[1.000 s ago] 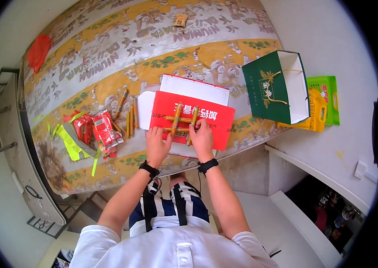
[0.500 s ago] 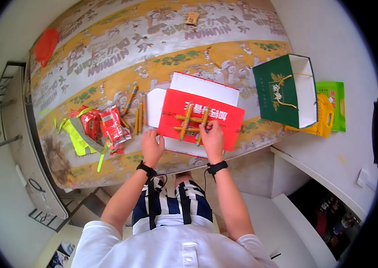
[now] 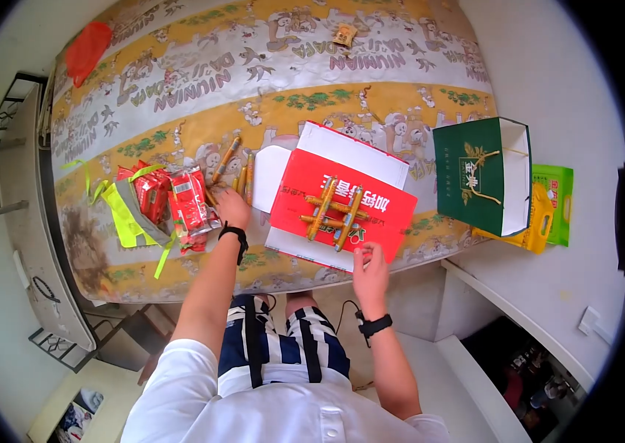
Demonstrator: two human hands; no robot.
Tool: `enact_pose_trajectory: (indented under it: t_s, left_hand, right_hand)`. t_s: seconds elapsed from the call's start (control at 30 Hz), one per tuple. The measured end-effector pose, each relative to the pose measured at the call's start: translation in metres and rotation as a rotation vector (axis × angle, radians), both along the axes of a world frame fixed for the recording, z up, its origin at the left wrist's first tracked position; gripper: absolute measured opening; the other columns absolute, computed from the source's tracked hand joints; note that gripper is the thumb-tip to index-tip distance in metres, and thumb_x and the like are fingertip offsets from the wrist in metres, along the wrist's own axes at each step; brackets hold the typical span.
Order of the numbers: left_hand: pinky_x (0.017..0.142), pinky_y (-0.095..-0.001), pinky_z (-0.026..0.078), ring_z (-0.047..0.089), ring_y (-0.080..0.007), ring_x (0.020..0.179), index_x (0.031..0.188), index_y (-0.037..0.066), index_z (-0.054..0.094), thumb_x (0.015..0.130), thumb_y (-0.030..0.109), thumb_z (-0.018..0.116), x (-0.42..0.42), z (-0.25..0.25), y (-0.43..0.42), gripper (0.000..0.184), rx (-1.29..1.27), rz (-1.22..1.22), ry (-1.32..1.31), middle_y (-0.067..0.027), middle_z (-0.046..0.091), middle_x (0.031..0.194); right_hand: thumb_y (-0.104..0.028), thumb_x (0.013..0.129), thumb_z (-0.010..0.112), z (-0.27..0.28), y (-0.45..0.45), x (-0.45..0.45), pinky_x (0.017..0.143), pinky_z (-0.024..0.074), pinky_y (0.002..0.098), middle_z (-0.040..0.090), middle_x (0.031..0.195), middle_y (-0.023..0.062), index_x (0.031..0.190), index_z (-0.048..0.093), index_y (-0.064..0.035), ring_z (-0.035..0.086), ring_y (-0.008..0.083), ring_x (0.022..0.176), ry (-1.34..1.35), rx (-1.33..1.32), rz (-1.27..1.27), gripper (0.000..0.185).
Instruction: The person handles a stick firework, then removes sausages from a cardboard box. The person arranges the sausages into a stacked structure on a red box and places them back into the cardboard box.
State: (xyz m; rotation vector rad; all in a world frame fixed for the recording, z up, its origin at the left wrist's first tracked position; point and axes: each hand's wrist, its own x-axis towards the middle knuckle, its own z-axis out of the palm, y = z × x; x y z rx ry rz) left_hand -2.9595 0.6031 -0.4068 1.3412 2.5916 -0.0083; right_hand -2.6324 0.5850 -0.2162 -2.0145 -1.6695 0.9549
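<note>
Several sausages in yellow-orange wrappers form a crisscross stack [image 3: 332, 210] on the red cardboard [image 3: 294, 177], two lying across two others. My left hand [image 3: 232, 212] is at the lower ends of the loose sausages [image 3: 227, 159] left of the cardboard. Its fingers reach out over them, partly hidden, and I see no sausage lifted. Just below the stack, near the cardboard's front edge, my right hand [image 3: 371, 275] is empty, with its fingers loosely bent and apart. Red shiny packets [image 3: 193, 198] lie left of my left hand.
A neon vest-like cloth [image 3: 124, 214] lies around the packets. On the right stands a green paper bag [image 3: 467, 181], with a yellow bag [image 3: 537, 221] and a bright green bag [image 3: 562, 199] behind it. A red bag [image 3: 88, 53] and a small packet [image 3: 344, 35] lie farther back.
My left hand has moved left from the cardboard to the loose sausages. My right hand has let go of the stack and drawn back toward me. The view has shifted slightly.
</note>
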Motion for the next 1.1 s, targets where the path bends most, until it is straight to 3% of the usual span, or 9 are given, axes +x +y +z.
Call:
enact_pose_trajectory:
  t_s: [0.2, 0.33, 0.4, 0.43, 0.47, 0.53, 0.7, 0.87, 1.1]
  left_hand:
    - [0.083, -0.0541, 0.051, 0.064, -0.0454, 0.098, 0.119, -0.003, 0.05, 0.092, 0.008, 0.05, -0.006, 0.0, -0.008, 0.029, 0.131, 0.22, -0.358, -0.0257, 0.063, 0.104]
    - [0.082, -0.0557, 0.05, 0.063, -0.047, 0.095, 0.122, -0.005, 0.049, 0.092, 0.009, 0.052, -0.008, 0.022, -0.022, 0.034, 0.077, 0.163, -0.405, -0.0279, 0.062, 0.106]
    - [0.076, -0.057, 0.049, 0.062, -0.0485, 0.088, 0.122, -0.008, 0.048, 0.092, 0.011, 0.054, -0.004, 0.04, -0.023, 0.036, 0.192, -0.054, -0.106, -0.028, 0.064, 0.106]
    - [0.067, -0.057, 0.047, 0.063, -0.0458, 0.077, 0.12, -0.005, 0.051, 0.092, 0.013, 0.057, 0.003, 0.059, -0.017, 0.035, 0.464, -0.136, -0.126, -0.0265, 0.066, 0.092]
    - [0.067, -0.057, 0.047, 0.063, -0.0458, 0.077, 0.12, -0.005, 0.051, 0.092, 0.013, 0.057, 0.012, 0.079, -0.015, 0.035, 0.467, -0.151, -0.132, -0.0265, 0.066, 0.092]
    - [0.063, -0.0547, 0.048, 0.063, -0.0439, 0.072, 0.117, 0.001, 0.054, 0.091, 0.016, 0.059, 0.042, 0.147, -0.01, 0.031, 0.188, -0.073, -0.65, -0.024, 0.064, 0.078]
    - [0.067, -0.0497, 0.051, 0.065, -0.0422, 0.079, 0.112, 0.006, 0.059, 0.087, 0.019, 0.063, 0.081, 0.204, -0.006, 0.028, 0.045, -0.618, -0.749, -0.0215, 0.067, 0.084]
    - [0.07, -0.0448, 0.055, 0.067, -0.0382, 0.081, 0.11, 0.004, 0.062, 0.084, 0.015, 0.068, 0.098, 0.208, 0.03, 0.029, 0.136, -0.862, -0.882, -0.0187, 0.069, 0.096]
    - [0.076, -0.0408, 0.054, 0.066, -0.0345, 0.089, 0.112, 0.004, 0.066, 0.084, 0.008, 0.071, 0.09, 0.203, 0.054, 0.029, 0.076, -0.856, -0.855, -0.014, 0.066, 0.098]
  right_hand:
    - [-0.017, 0.093, 0.065, 0.015, -0.028, -0.013, 0.068, 0.0524, 0.0371, 0.066, 0.09, 0.012, 0.113, 0.057, -0.001, 0.066, 0.0241, 0.075, 0.133, -0.101, 0.066, 0.026]
    - [-0.015, 0.093, 0.065, 0.014, -0.04, -0.033, 0.07, 0.0528, 0.0385, 0.066, 0.092, 0.0115, 0.114, 0.056, -0.0019, 0.067, 0.0245, 0.076, 0.208, -0.117, 0.108, 0.027]
    - [-0.014, 0.092, 0.064, 0.015, -0.042, -0.042, 0.071, 0.0532, 0.0388, 0.067, 0.094, 0.0115, 0.115, 0.055, -0.0026, 0.067, 0.0252, 0.077, 0.219, -0.095, 0.189, 0.027]
    - [-0.013, 0.092, 0.065, 0.019, -0.041, -0.047, 0.072, 0.0536, 0.0383, 0.067, 0.096, 0.0116, 0.115, 0.055, -0.0031, 0.067, 0.0257, 0.079, 0.234, -0.086, 0.2, 0.027]
    - [-0.013, 0.092, 0.065, 0.019, -0.04, -0.05, 0.072, 0.0536, 0.0383, 0.067, 0.096, 0.0116, 0.115, 0.055, -0.0031, 0.067, 0.0257, 0.079, 0.232, -0.081, 0.185, 0.027]
    - [-0.014, 0.093, 0.064, 0.019, -0.038, -0.055, 0.073, 0.0538, 0.0373, 0.066, 0.096, 0.0117, 0.119, 0.054, -0.0027, 0.068, 0.0251, 0.08, 0.319, -0.08, 0.152, 0.03]
    - [-0.012, 0.096, 0.062, 0.013, -0.005, -0.05, 0.064, 0.0533, 0.0308, 0.066, 0.094, 0.0101, 0.127, 0.05, -0.001, 0.066, 0.0167, 0.079, 0.514, 0.008, -0.091, 0.035]
    - [-0.01, 0.097, 0.062, -0.008, 0.029, -0.008, 0.054, 0.0496, 0.0229, 0.063, 0.091, 0.0049, 0.118, 0.053, -0.0011, 0.063, 0.0098, 0.073, 0.865, -0.226, -0.209, 0.024]
    - [-0.01, 0.092, 0.069, -0.003, 0.045, 0.015, 0.067, 0.0535, 0.0289, 0.065, 0.085, 0.0074, 0.108, 0.06, -0.002, 0.064, 0.0153, 0.078, 0.708, -0.177, 0.013, 0.02]
